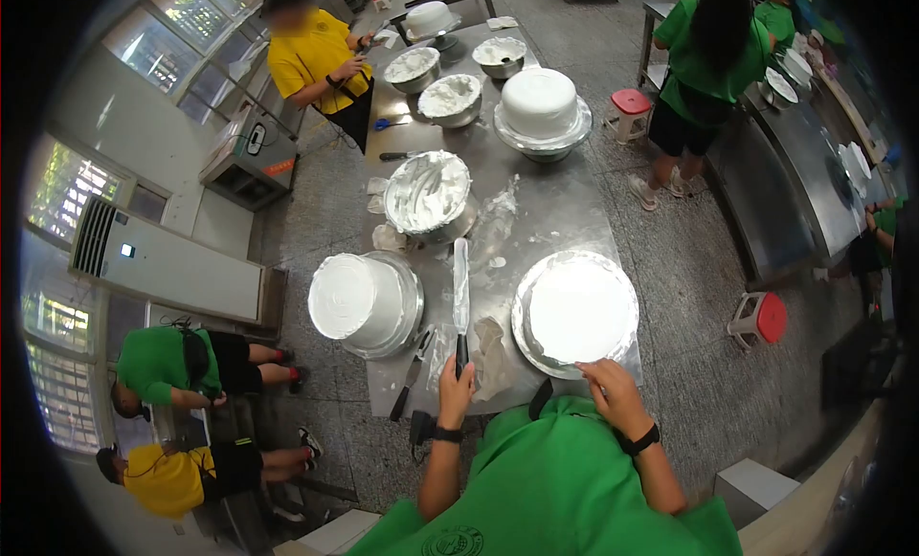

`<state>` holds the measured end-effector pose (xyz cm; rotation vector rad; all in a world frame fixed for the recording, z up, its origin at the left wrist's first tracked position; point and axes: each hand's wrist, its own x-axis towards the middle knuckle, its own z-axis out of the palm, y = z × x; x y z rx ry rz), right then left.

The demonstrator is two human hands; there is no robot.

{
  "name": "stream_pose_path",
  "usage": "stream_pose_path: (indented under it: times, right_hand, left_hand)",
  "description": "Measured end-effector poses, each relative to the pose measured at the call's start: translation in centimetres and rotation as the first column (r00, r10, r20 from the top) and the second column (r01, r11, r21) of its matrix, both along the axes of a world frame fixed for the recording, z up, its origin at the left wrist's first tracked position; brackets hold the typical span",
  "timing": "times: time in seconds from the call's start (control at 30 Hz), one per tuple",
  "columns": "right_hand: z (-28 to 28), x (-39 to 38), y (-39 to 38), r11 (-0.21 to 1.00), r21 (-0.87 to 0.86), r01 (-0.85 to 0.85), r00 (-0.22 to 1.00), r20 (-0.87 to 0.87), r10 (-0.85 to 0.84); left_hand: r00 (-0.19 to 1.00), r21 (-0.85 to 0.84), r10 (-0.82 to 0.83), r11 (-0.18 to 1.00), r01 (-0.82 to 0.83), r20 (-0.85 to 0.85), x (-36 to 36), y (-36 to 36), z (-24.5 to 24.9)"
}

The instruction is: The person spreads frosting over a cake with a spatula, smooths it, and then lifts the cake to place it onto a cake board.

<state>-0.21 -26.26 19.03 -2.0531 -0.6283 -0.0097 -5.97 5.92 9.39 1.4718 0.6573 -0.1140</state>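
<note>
My left hand (454, 393) grips the black handle of a long icing spatula (460, 288), whose cream-smeared blade points away from me over the steel table (546, 216). My right hand (613, 389) rests on the near rim of a silver turntable (522, 312) that carries a flat white iced cake (579, 312). A steel bowl of whipped cream (428, 194) stands just beyond the blade's tip. To the left sits another white iced cake (356, 300) on its own turntable. I wear a green shirt and a dark band on each wrist.
Further bowls of cream (450, 97) and a tall iced cake (541, 104) stand at the far end. A second spatula (412, 374) lies by the near edge. A person in yellow (316, 58) stands at the far left, another in green (704, 68) at the right counter. Red stools (761, 319) stand on the floor.
</note>
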Motion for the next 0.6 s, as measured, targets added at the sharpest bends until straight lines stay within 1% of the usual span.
stream_pose_path:
  times: [0.07, 0.1, 0.17, 0.2, 0.23, 0.27, 0.3, 0.37, 0.4, 0.43, 0.5, 0.53, 0.6]
  right_hand:
    - [1.2, 0.1, 0.3, 0.998, -0.052, -0.038, 0.999, -0.003, 0.038]
    - [1.6, 0.1, 0.6, 0.998, -0.052, -0.035, 0.999, -0.007, 0.034]
    - [2.2, 0.0, 1.1, 0.994, -0.077, -0.076, 0.992, 0.092, 0.083]
    - [2.4, 0.2, 1.5, 0.994, -0.077, -0.081, 0.992, 0.087, 0.088]
    - [2.6, 0.5, 1.8, 0.991, -0.023, -0.135, 0.962, 0.235, 0.136]
    - [2.8, 0.7, 2.0, 0.981, 0.022, -0.195, 0.908, 0.381, 0.172]
    - [3.4, 0.6, 2.2, 0.979, 0.014, -0.202, 0.908, 0.379, 0.181]
    - [4.9, 0.4, 2.2, 0.999, -0.030, -0.042, 0.928, 0.370, 0.050]
    - [4.8, 0.7, 1.9, 0.998, -0.028, 0.055, 0.901, 0.433, -0.038]
    - [3.7, 0.9, 1.5, 0.990, 0.021, 0.139, 0.869, 0.477, -0.133]
    - [3.3, 0.7, 0.4, 0.963, 0.012, 0.270, 0.839, 0.487, -0.242]
    - [2.8, 0.5, 0.1, 0.958, 0.001, 0.287, 0.836, 0.488, -0.251]
    - [1.9, 0.0, -0.6, 0.924, 0.239, 0.298, 0.861, 0.352, -0.368]
  left_hand:
    - [0.985, 0.092, -0.088, 0.993, 0.075, 0.149, -1.8, -2.2, 2.1]
    - [0.985, 0.092, -0.092, 0.993, 0.079, 0.145, -2.0, -3.4, 3.7]
    - [0.966, -0.124, -0.168, 0.973, 0.195, 0.199, -2.3, -6.4, 7.5]
    - [0.967, -0.126, -0.163, 0.974, 0.190, 0.193, -2.1, -7.6, 9.6]
    - [0.937, -0.212, -0.285, 0.921, 0.327, 0.204, -1.4, -8.9, 11.8]
    - [0.888, -0.295, -0.399, 0.841, 0.453, 0.229, -0.7, -9.9, 13.3]
    - [0.891, -0.302, -0.391, 0.842, 0.447, 0.231, -0.2, -10.7, 14.0]
    - [0.736, -0.251, -0.590, 0.697, 0.672, 0.332, 0.9, -12.0, 15.1]
    - [0.671, -0.179, -0.667, 0.653, 0.736, 0.323, 1.9, -12.1, 16.3]
    - [0.668, -0.189, -0.668, 0.647, 0.739, 0.328, 2.6, -12.3, 16.8]
    - [0.559, -0.025, -0.713, 0.607, 0.794, 0.424, 3.6, -12.9, 17.3]
    - [0.538, -0.054, -0.692, 0.589, 0.806, 0.480, 3.8, -13.2, 17.0]
    - [0.503, -0.051, -0.724, 0.547, 0.835, 0.472, 4.3, -13.3, 17.3]
